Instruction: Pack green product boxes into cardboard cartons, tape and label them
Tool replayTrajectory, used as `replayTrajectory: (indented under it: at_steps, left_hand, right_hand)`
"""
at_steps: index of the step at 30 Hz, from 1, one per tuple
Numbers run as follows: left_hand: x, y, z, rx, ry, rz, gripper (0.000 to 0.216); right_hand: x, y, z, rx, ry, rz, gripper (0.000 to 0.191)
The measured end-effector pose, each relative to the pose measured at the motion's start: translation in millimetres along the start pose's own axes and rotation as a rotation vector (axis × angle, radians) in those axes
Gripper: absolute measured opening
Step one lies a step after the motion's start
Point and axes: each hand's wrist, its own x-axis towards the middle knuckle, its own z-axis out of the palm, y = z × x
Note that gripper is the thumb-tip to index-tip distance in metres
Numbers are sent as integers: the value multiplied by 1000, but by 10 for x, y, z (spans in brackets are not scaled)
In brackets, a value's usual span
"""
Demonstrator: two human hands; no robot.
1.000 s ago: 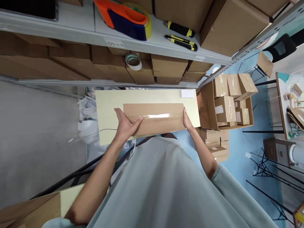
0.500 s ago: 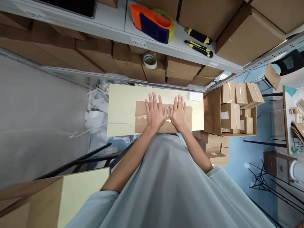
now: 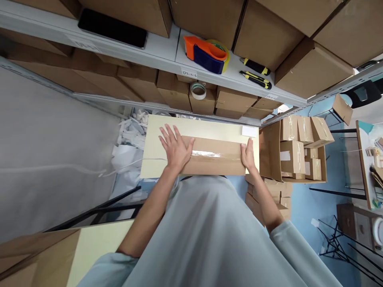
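Observation:
A long, flat cardboard box [image 3: 215, 162] lies on the pale yellow tabletop [image 3: 194, 126] in front of my body, a shiny strip of clear tape running along its top. My left hand [image 3: 176, 150] rests at the box's left end, fingers spread, thumb over the top edge. At the opposite end my right hand [image 3: 248, 155] lies against the side with its fingers stretched out and its thumb at the top edge. Behind the box, near the table's far right corner, is a small white label-like piece [image 3: 249, 131].
A shelf above the table bears an orange and blue tape dispenser [image 3: 206, 55], two box cutters [image 3: 255, 73], a black phone [image 3: 113, 28] and cardboard boxes. A tape roll [image 3: 198, 91] sits on boxes below. To the right stands an open carton [image 3: 271, 150] of packed boxes.
My hands have moved apart from the middle of the box's top to its two ends. The whole view has shifted slightly, with the shelf showing lower.

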Motion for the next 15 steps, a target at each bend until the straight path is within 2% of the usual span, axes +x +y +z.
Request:
replayTrajectory:
  at_steps: [3, 6, 10, 15]
  left_hand:
    - [64, -283, 7, -180, -46, -221, 98]
    - [132, -376, 97, -322, -107, -374, 91]
    - [168, -360, 101, -370, -85, -396, 88]
    - [118, -398, -52, -399, -75, -457, 89]
  right_hand:
    - [-10, 215, 2, 289, -71, 119, 104]
    - [23, 253, 83, 467, -78, 160, 102]
    - [65, 222, 126, 502, -24, 190, 105]
    - [-59, 185, 35, 498, 17, 177, 104]
